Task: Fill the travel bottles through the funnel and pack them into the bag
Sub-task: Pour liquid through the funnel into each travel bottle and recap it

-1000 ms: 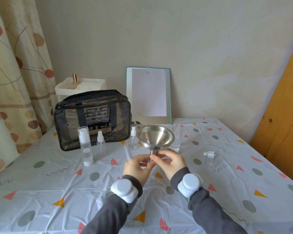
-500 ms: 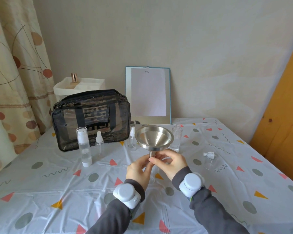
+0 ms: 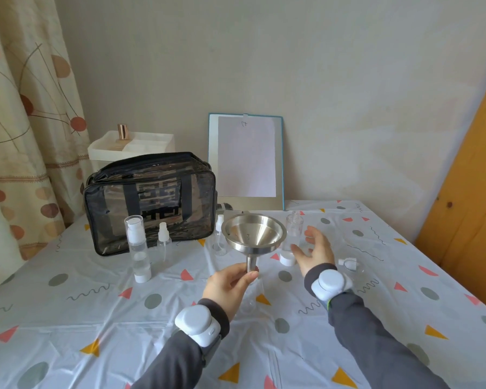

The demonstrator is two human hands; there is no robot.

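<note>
1. Funnel [image 3: 254,234] is standing upright above the table [image 3: 68,318], in front of the bag [image 3: 149,203], its spout being pinched by the left hand [image 3: 230,279], fingers curled round it.
2. Right hand [image 3: 314,248] is hovering open, fingers spread and holding nothing, just beside an uncapped clear bottle [image 3: 292,234].
3. The person is likely going for this bottle, and gripping it mid-body should be keeping it level.
4. The spout is needing to stay vertical, and what is lying under it is too faint to tell.

The shiny steel funnel [image 3: 254,234] partly hides a clear spray bottle [image 3: 218,245]; the mark on the white paper sheet [image 3: 246,157] is illegibly small.
</note>
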